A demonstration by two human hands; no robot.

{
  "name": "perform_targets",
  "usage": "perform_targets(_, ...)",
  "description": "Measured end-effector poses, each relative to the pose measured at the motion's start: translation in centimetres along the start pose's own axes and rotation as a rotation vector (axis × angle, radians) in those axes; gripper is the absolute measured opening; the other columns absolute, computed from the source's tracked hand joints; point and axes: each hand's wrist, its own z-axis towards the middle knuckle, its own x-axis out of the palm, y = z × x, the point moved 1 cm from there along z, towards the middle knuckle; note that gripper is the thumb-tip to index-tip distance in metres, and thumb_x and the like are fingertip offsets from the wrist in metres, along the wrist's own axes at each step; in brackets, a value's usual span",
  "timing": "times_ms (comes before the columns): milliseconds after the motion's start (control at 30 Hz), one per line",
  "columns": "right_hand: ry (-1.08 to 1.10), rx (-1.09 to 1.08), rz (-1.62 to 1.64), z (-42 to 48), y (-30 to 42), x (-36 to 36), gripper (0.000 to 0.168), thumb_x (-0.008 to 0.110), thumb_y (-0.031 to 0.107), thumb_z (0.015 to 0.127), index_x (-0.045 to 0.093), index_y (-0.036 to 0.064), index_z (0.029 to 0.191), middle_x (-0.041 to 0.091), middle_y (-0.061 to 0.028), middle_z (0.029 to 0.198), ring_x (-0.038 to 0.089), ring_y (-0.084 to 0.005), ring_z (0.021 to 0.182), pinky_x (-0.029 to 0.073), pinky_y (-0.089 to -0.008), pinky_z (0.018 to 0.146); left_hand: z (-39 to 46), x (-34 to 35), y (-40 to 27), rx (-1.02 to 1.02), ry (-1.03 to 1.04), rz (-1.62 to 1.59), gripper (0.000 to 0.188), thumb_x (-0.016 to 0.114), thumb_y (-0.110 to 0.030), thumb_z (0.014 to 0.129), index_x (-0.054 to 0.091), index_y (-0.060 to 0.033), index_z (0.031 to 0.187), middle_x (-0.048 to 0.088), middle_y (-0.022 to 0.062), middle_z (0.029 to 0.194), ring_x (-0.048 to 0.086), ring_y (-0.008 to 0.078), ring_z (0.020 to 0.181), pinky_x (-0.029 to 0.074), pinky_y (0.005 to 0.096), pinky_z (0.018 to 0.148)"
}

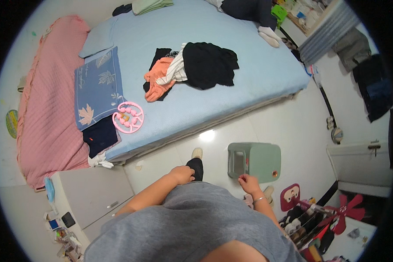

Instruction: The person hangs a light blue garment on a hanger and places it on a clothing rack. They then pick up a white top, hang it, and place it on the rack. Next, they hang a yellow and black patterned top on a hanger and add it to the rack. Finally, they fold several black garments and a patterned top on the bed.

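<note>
My left hand (182, 174) hangs in front of my grey shirt, above my dark trouser leg (196, 167). Its fingers curl downward and are partly hidden. My right hand (250, 184) is loosely bent, with nothing visible in it, and overlaps the near edge of a green plastic storage box (264, 160) in the picture. That box stands on the floor and has a see-through panel. Across the bed (163, 121) ahead lies a heap of clothes: a black garment (209, 65), a striped white one (178, 72) and an orange one (159, 78).
A pink roller massager (128, 117) and a blue pillow (100, 88) are on the bed's left. Someone's legs (249, 14) rest at its far right. A grey cabinet (91, 190) stands left; a loaded rack (303, 222) and pink fan (344, 211) stand right.
</note>
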Motion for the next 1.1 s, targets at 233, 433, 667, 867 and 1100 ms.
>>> perform_targets(233,0.038,0.079,0.17,10.1,2.9,-4.4,0.024,0.062,0.026,0.083,0.065,0.005,0.094,0.067,-0.0155,0.082,0.064,-0.0307,0.075,0.05,-0.0378,0.068,2.6,-8.3,4.9,-0.102,-0.09,-0.017,0.032,0.055,-0.034,0.085,0.064,-0.007,0.1,0.064,0.0169,0.099,0.06,0.0336,0.097,0.048,0.0448,0.082)
perform_targets(433,0.18,0.054,0.008,16.1,4.2,-7.6,0.024,0.06,0.026,0.084,0.065,0.005,0.094,0.067,-0.0143,0.082,0.065,-0.0299,0.076,0.05,-0.0384,0.069,4.5,-10.4,7.3,-0.131,-0.195,-0.107,0.03,0.056,-0.033,0.085,0.064,-0.0059,0.095,0.064,0.0175,0.095,0.059,0.0348,0.094,0.048,0.0451,0.081)
perform_targets(667,0.377,-0.127,-0.249,25.8,5.3,-12.0,0.027,0.061,0.03,0.082,0.067,0.006,0.093,0.068,-0.0155,0.088,0.064,-0.0326,0.084,0.05,-0.0393,0.076,6.1,-10.9,8.4,-0.342,-0.35,-0.35,0.031,0.056,-0.033,0.085,0.063,-0.0062,0.1,0.063,0.0171,0.102,0.057,0.0356,0.098,0.045,0.0453,0.083)
perform_targets(867,0.405,-0.296,-0.313,40.4,5.7,-14.6,0.026,0.058,0.026,0.085,0.066,0.002,0.093,0.068,-0.0128,0.077,0.068,-0.0203,0.069,0.052,-0.0335,0.069,7.7,-10.9,4.0,-0.631,-0.376,-0.574,0.03,0.057,-0.032,0.084,0.064,-0.006,0.097,0.064,0.0166,0.097,0.058,0.0356,0.096,0.046,0.0457,0.082)
perform_targets(1100,0.437,-0.207,-0.315,49.5,4.9,-15.7,0.035,0.066,0.03,0.079,0.065,0.0,0.097,0.068,-0.014,0.088,0.067,-0.0221,0.076,0.052,-0.0342,0.071,15.9,-7.6,-3.9,-0.456,-0.341,-0.897,0.034,0.055,-0.031,0.088,0.062,-0.0044,0.107,0.063,0.0171,0.104,0.057,0.0351,0.101,0.046,0.0428,0.085)
